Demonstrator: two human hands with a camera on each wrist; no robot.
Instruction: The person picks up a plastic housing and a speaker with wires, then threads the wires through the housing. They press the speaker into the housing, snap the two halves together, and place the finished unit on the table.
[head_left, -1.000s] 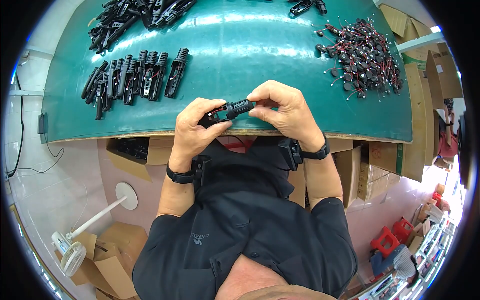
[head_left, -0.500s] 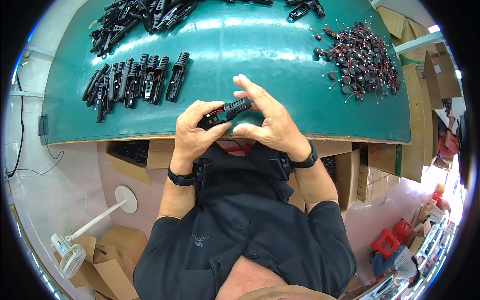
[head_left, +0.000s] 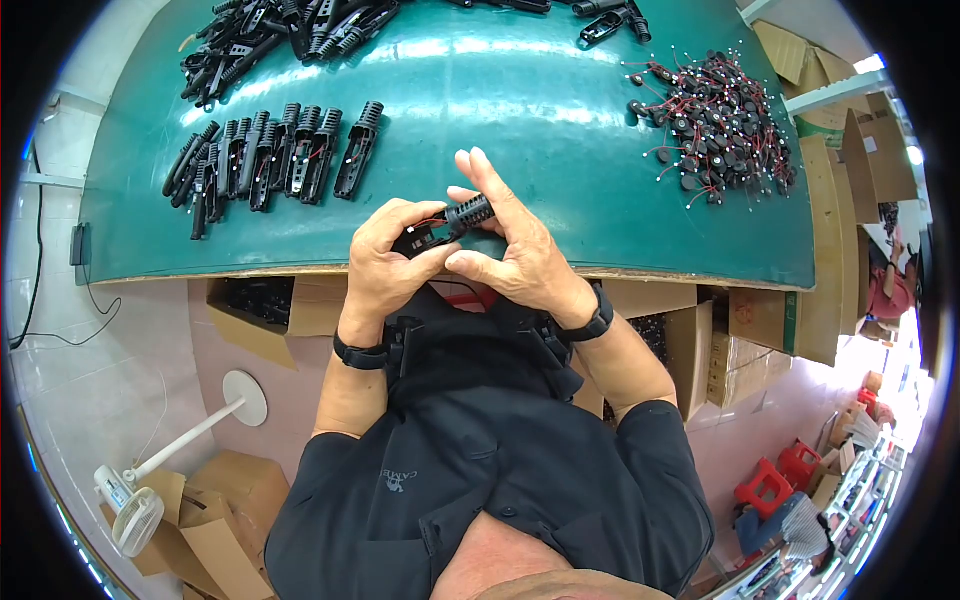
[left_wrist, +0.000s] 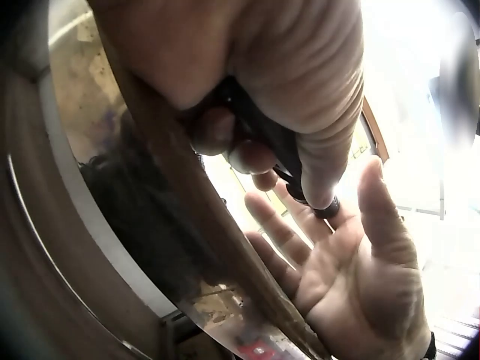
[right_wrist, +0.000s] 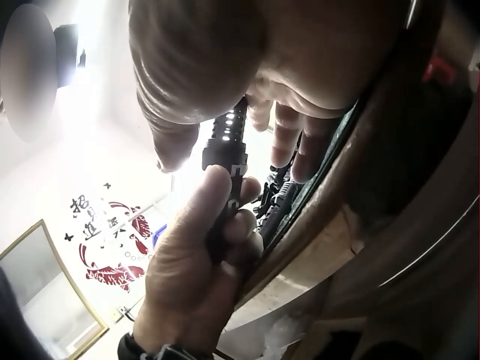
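Observation:
The left hand (head_left: 385, 262) grips a black plastic handle housing (head_left: 425, 236) by its wide end, thumb on the near side and fingers on the far side; a red wire shows inside it. The ribbed end (head_left: 470, 213) points up and right toward the right hand (head_left: 522, 250), whose fingers are spread and fairly straight. In the left wrist view the right palm (left_wrist: 337, 285) faces the tip of the housing (left_wrist: 327, 207); whether they touch is hard to tell. From the right wrist view, the left thumb (right_wrist: 212, 187) lies along the housing (right_wrist: 228, 150).
On the green table (head_left: 500, 110), a row of similar housings (head_left: 265, 160) lies at the left, with a heap of more (head_left: 240, 50) behind. Round black parts with red wires (head_left: 720, 130) are piled at the right. Cardboard boxes (head_left: 690, 350) stand below the table edge.
The right hand has let go of the ribbed end and its fingers have spread, and it has moved left along the housing. The left hand keeps its grip almost in place.

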